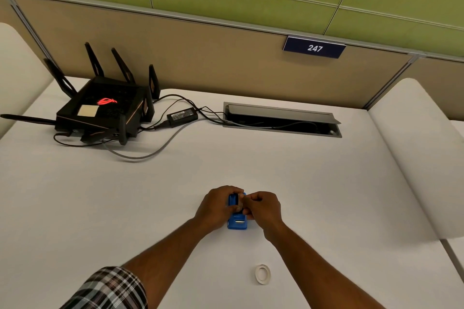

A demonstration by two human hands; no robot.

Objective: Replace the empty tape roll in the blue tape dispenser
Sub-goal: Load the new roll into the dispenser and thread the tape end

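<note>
Both hands meet over the small blue plastic tape dispenser (237,221) on the white desk (125,195): the left hand (217,207) is wrapped around its left side, the right hand (262,208) is curled closed at its top. A white tape ring (263,274) lies flat nearer the person than the dispenser, apart from it. A black antennaed router (103,110) stands far beyond the dispenser, leftward.

Black router (100,108), power adapter (182,116) — beside open cable hatch (282,119).
</note>
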